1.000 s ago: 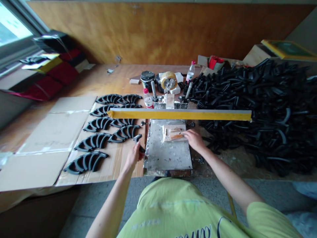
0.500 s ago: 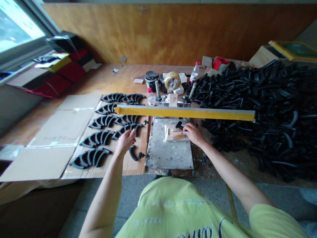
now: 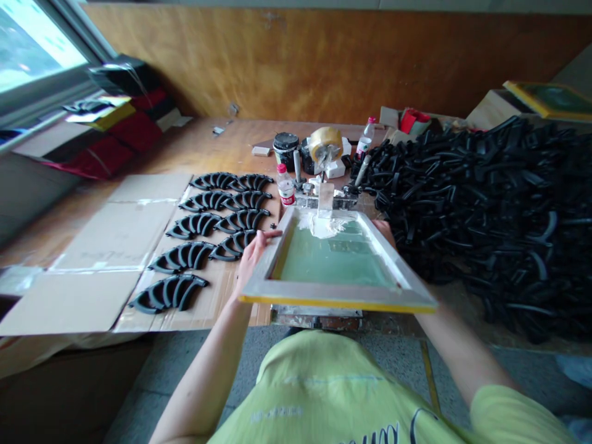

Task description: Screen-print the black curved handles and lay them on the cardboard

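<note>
The screen frame [image 3: 340, 293] sits between both hands, above the metal plate [image 3: 300, 312]. The left hand [image 3: 253, 254] touches its side; the right hand [image 3: 385, 230] is mostly hidden, so I can't tell whether either grip is closed. Even, level handling suits; mind the curved parts [image 3: 185, 256] left, the black heap [image 3: 485, 191] right.

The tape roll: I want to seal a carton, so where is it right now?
In the head view, the tape roll sits just right of centre, beyond the framed screen, between the lidded black tub and the farther bottle.
</note>
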